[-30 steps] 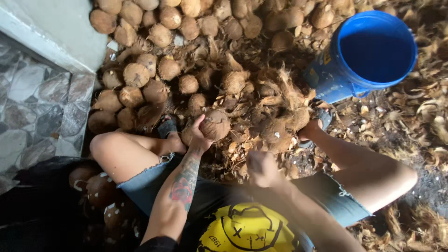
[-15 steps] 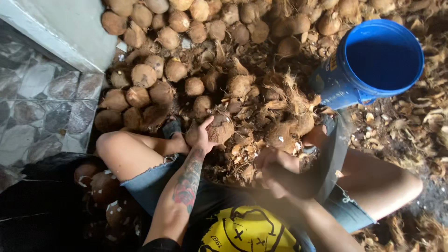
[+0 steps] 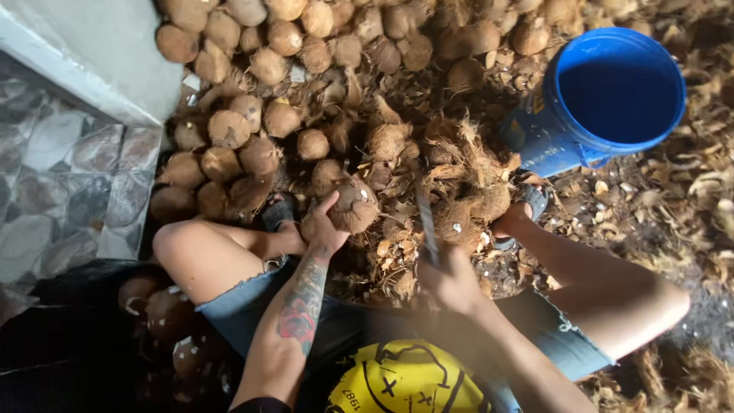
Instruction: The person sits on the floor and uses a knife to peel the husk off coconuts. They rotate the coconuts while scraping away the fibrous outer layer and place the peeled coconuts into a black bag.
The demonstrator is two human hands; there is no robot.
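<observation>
Left hand (image 3: pixel 323 226) cups a brown coconut (image 3: pixel 353 205) low between the knees, fingers wrapped round its near side. Right hand (image 3: pixel 451 279), blurred, is closed on a knife (image 3: pixel 427 228), blade pointing up toward the pile. Little open room: husk heap (image 3: pixel 466 183) just ahead, coconut pile (image 3: pixel 252 130) left, blue bucket (image 3: pixel 604 99) right. Yellow label patch on the bucket's side. Coconut is round, fibrous, with pale chipped spots.
</observation>
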